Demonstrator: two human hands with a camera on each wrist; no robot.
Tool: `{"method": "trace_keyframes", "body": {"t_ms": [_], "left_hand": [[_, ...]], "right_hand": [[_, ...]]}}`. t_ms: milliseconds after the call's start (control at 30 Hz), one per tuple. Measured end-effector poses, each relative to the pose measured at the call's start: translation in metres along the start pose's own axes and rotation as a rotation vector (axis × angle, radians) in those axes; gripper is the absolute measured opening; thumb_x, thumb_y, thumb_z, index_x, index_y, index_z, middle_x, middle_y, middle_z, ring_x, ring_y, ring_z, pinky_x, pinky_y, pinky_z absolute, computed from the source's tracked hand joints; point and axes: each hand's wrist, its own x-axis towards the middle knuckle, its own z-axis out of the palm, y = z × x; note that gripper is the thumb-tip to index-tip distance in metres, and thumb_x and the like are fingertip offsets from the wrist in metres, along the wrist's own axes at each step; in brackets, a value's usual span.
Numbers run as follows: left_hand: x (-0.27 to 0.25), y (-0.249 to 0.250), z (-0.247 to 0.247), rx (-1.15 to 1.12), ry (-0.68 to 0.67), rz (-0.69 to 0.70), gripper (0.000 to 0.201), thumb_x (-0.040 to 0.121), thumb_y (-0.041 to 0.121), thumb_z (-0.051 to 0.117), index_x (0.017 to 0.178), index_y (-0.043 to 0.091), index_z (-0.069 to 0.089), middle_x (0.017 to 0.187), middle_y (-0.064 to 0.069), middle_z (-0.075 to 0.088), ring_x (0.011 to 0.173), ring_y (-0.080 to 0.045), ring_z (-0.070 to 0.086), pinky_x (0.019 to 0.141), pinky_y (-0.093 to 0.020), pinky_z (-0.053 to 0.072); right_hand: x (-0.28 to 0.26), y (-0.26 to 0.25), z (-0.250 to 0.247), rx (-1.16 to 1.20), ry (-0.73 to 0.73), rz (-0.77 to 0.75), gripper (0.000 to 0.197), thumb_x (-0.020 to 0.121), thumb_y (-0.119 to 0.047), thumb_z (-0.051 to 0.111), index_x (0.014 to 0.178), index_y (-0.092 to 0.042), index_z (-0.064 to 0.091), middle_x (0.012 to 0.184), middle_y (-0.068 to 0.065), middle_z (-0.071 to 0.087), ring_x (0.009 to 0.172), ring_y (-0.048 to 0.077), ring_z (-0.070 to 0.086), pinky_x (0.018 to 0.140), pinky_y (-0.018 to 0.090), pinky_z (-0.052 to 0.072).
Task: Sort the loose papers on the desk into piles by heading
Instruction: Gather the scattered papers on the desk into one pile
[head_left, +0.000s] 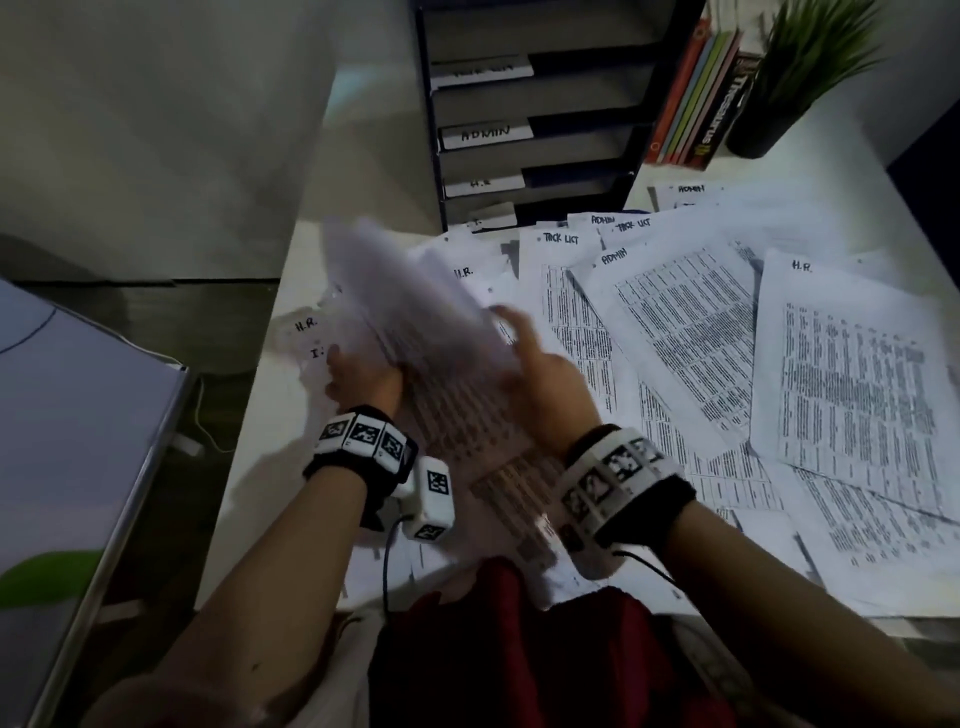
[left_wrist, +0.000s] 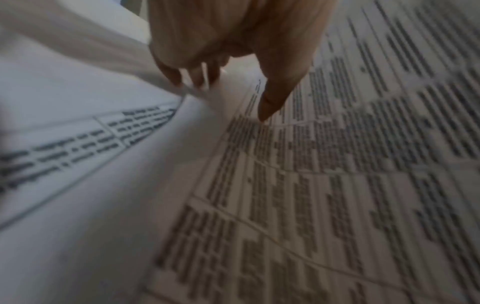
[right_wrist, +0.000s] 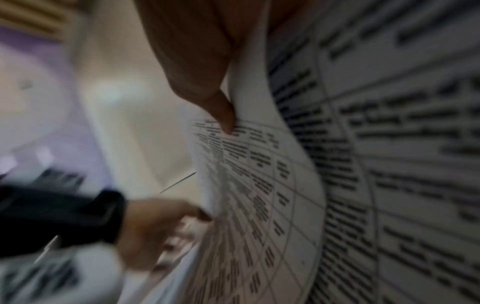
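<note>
A sheaf of printed sheets (head_left: 415, 306) is held tilted and blurred above the desk's left part. My left hand (head_left: 361, 376) grips its left edge; in the left wrist view the left hand (left_wrist: 233, 90) has its thumb (left_wrist: 270, 102) on the printed face and its fingers (left_wrist: 194, 76) curled at the edge. My right hand (head_left: 543, 376) pinches the right side, thumb (right_wrist: 226, 119) on top, other fingers hidden behind the paper. Loose sheets headed H.R. (head_left: 857, 374), ADMIN (head_left: 685, 332) and TASK LIST (head_left: 563, 296) overlap across the desk.
A black tray rack (head_left: 535, 130) with labels ADMIN and H.R. stands at the back. Books (head_left: 701, 93) and a potted plant (head_left: 795, 78) sit at the back right. Another H.R. sheet (head_left: 306, 327) lies near the desk's left edge (head_left: 244, 426).
</note>
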Motion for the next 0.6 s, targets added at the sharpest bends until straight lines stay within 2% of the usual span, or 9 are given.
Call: {"method": "trace_keyframes", "body": {"t_ms": [33,100,167,267,300,367,467,533,600], "left_hand": [[-0.001,-0.001,-0.007,0.077,0.050,-0.058,0.087,0.086,0.032,0.062,0.148,0.010,0.005,0.154,-0.015,0.013,0.141,-0.035,0.012,0.115,-0.046,0.017],[-0.009,-0.004,-0.023,0.198,0.079,-0.187,0.104,0.082,0.048,0.063,0.147,0.004,-0.006,0.155,-0.015,-0.005,0.143,-0.035,-0.002,0.115,-0.046,0.006],[-0.005,-0.012,-0.031,0.227,0.095,-0.271,0.110,0.080,0.056,0.060,0.146,0.001,-0.008,0.155,-0.016,-0.010,0.143,-0.036,-0.005,0.115,-0.046,0.002],[-0.001,-0.017,-0.030,0.208,0.084,-0.232,0.103,0.082,0.051,0.060,0.146,-0.001,-0.001,0.155,-0.017,-0.007,0.142,-0.036,-0.002,0.114,-0.048,0.007],[0.000,-0.016,-0.028,0.191,0.083,-0.201,0.098,0.083,0.046,0.061,0.145,-0.002,0.003,0.154,-0.017,-0.003,0.142,-0.035,0.002,0.113,-0.048,0.012],[0.003,-0.015,-0.028,0.142,0.090,-0.158,0.083,0.085,0.032,0.062,0.142,-0.001,0.013,0.152,-0.018,0.005,0.139,-0.036,0.014,0.110,-0.046,0.020],[0.008,-0.016,-0.032,0.084,0.097,-0.140,0.069,0.087,0.021,0.059,0.139,0.000,0.019,0.150,-0.019,0.012,0.136,-0.035,0.023,0.108,-0.044,0.025],[0.012,-0.019,-0.036,0.054,0.122,-0.117,0.061,0.088,0.014,0.058,0.136,-0.002,0.024,0.146,-0.021,0.020,0.133,-0.035,0.030,0.104,-0.039,0.030],[0.013,-0.023,-0.037,0.082,0.125,-0.092,0.055,0.087,0.015,0.061,0.131,-0.006,0.035,0.141,-0.024,0.032,0.124,-0.035,0.040,0.091,-0.031,0.035]], "right_hand": [[0.006,0.009,-0.004,0.067,0.030,0.111,0.052,0.086,-0.007,0.051,0.135,-0.018,0.037,0.092,0.014,0.068,0.078,0.032,0.064,0.061,0.025,0.035],[0.017,0.031,-0.014,0.066,0.067,0.295,0.036,0.083,-0.018,0.055,0.118,-0.008,0.053,0.100,0.019,0.066,0.091,0.035,0.062,0.066,0.027,0.037],[0.020,0.050,-0.016,-0.007,0.036,0.459,0.032,0.084,-0.020,0.053,0.109,-0.001,0.058,0.106,0.024,0.063,0.101,0.039,0.058,0.078,0.035,0.043],[0.019,0.065,-0.001,-0.096,-0.048,0.558,0.033,0.087,-0.012,0.052,0.118,-0.001,0.053,0.114,0.026,0.053,0.110,0.039,0.049,0.092,0.040,0.039],[0.019,0.064,0.006,-0.104,-0.072,0.558,0.036,0.087,-0.012,0.053,0.121,-0.002,0.049,0.117,0.026,0.050,0.110,0.039,0.048,0.092,0.039,0.038],[0.017,0.055,0.017,-0.008,-0.105,0.522,0.039,0.086,-0.008,0.055,0.121,0.002,0.041,0.118,0.025,0.048,0.103,0.037,0.053,0.078,0.033,0.041],[0.017,0.039,0.025,0.154,-0.109,0.459,0.043,0.087,0.000,0.054,0.123,0.000,0.032,0.112,0.024,0.057,0.085,0.030,0.059,0.065,0.027,0.042],[0.019,0.039,0.022,0.162,-0.048,0.426,0.045,0.084,-0.002,0.055,0.125,-0.002,0.035,0.108,0.023,0.062,0.085,0.032,0.060,0.064,0.027,0.038],[0.021,0.045,0.009,0.118,0.040,0.450,0.046,0.078,-0.018,0.053,0.120,-0.001,0.047,0.104,0.024,0.064,0.093,0.037,0.060,0.067,0.030,0.037]]}}
